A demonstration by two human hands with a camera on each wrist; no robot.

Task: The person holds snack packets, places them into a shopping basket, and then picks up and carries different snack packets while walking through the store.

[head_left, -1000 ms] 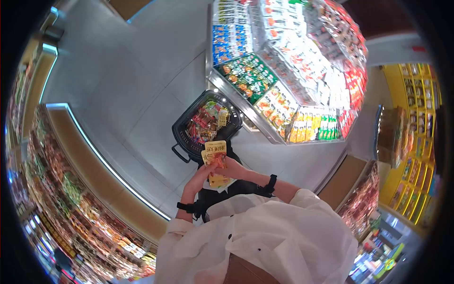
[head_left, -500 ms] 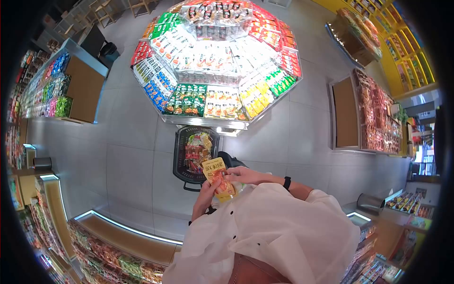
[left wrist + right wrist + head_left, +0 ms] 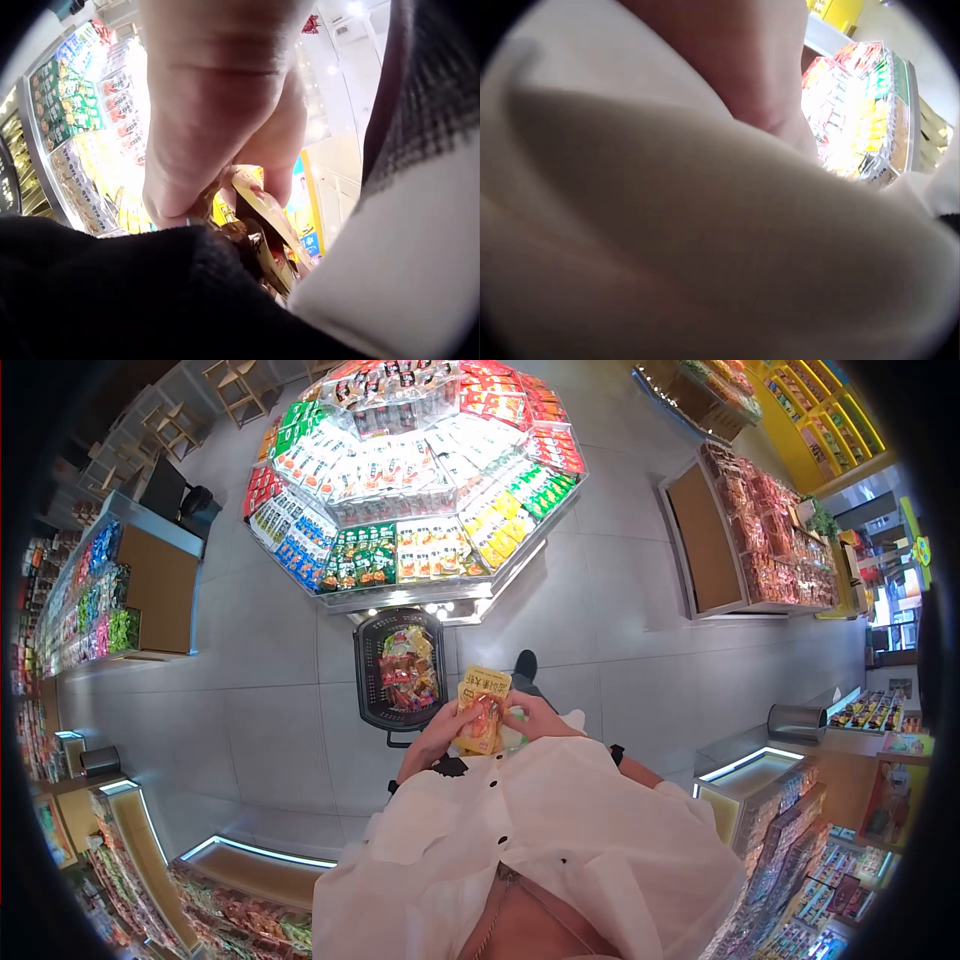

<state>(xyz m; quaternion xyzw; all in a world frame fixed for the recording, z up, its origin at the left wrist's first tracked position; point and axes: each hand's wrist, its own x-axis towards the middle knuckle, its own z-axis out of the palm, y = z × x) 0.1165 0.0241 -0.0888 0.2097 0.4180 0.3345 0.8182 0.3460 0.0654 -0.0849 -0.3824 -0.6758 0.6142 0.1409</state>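
In front of the shirt, my left hand [image 3: 438,732] grips yellow snack packets [image 3: 482,708] with a pictured front, thumb across their face. The left wrist view shows thumb and fingers pinching several stacked packets [image 3: 262,199], seen edge on. My right hand [image 3: 540,716] holds the packets' right side with curled fingers; a white and green wrapper [image 3: 514,736] shows just below it. In the right wrist view a pale sleeve covers most of the picture, and the right fingertips are hidden. A black shopping basket [image 3: 364,695] full of assorted snack packs stands left of the hands.
Beyond the basket rises a lit, many-sided display stand [image 3: 400,597] stacked with colourful snack bags. Low shelf units stand at the left [image 3: 165,590], right [image 3: 705,545] and behind. A metal bin [image 3: 797,723] is at the right. One dark shoe [image 3: 525,663] shows beside the basket.
The head view has swung, bringing the display stand left and upright. Both hands have stayed on the packets, which now sit closer to the shirt, to the right of the basket.
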